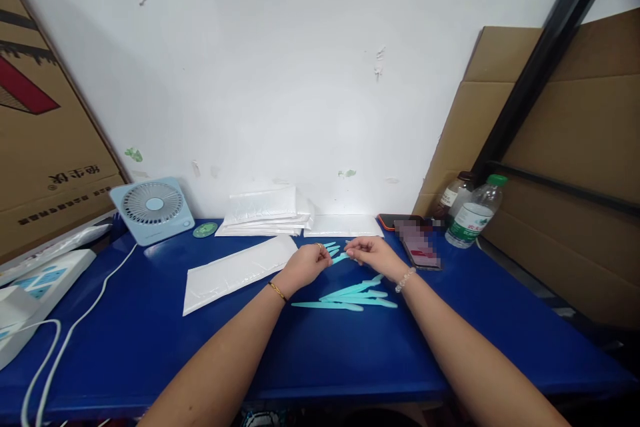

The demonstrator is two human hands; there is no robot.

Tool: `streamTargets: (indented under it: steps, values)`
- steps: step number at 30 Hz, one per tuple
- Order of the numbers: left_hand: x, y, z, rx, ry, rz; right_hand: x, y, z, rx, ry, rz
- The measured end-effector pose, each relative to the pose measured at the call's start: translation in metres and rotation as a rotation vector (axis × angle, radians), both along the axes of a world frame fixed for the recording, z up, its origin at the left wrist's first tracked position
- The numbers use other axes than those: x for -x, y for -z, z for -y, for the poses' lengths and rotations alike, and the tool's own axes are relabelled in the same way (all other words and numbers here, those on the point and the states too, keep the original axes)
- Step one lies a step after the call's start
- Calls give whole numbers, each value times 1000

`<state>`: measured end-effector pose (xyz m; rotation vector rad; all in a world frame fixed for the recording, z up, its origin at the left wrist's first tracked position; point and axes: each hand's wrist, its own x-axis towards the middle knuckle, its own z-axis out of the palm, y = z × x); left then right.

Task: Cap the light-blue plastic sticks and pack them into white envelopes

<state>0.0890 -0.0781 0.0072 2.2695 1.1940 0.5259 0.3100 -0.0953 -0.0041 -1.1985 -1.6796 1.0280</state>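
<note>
My left hand (311, 263) is closed on one end of a turquoise eyebrow razor (340, 257). The fingers of my right hand (369, 254) are pinched at its other end, and they partly hide it. Just beyond my left fingertips, more turquoise razors (331, 247) lie on the blue table. Nearer to me, below both hands, several turquoise razors (350, 295) are spread in a loose, overlapping pile. A white padded envelope (235, 275) lies flat to the left, its right end close to my left hand.
White padded envelopes (263, 213) are stacked against the wall, with another envelope (343, 225) beside them. A blue fan (154, 208) and a power strip (47, 287) with cables stand left. Phones (420, 247) and a green-capped bottle (473, 217) are at right.
</note>
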Motion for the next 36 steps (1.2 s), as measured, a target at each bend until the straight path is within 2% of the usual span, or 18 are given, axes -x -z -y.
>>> streamTargets:
  steps: [2, 5, 8, 11, 13, 14, 18, 21, 25, 28, 32, 36]
  values:
    - [3, 1, -7, -6, -16, 18, 1, 4, -4, -17, 58, -77]
    - [8, 2, -16, -52, -97, -38, -10, 10, -12, -54, 229, -105]
    - [11, 4, -21, -155, -159, -154, -22, 14, -19, -71, 345, 92]
    - [9, 9, -21, -297, -154, -218, -28, 13, -19, -144, 378, 350]
    - [7, 12, -21, -330, -121, -245, -32, 7, -15, -210, 319, 439]
    - [7, 14, -21, -325, -91, -256, -36, 3, -12, -207, 241, 462]
    - [13, 18, -28, -290, 47, -225, -54, -14, 6, 1, -169, 523]
    - [20, 19, -33, -255, 110, -187, -58, -21, 15, 0, -257, 587]
    - [23, 11, -27, -272, 65, -157, -42, -17, 15, -45, -340, 605]
    - [18, -1, -10, -253, 126, -105, -31, -12, 13, -75, -310, 543]
    - [7, -11, 9, -190, 278, -132, -25, -13, 13, -87, -119, 388]
    - [1, -12, 8, -283, 237, -213, -24, -12, 9, -120, -54, 294]
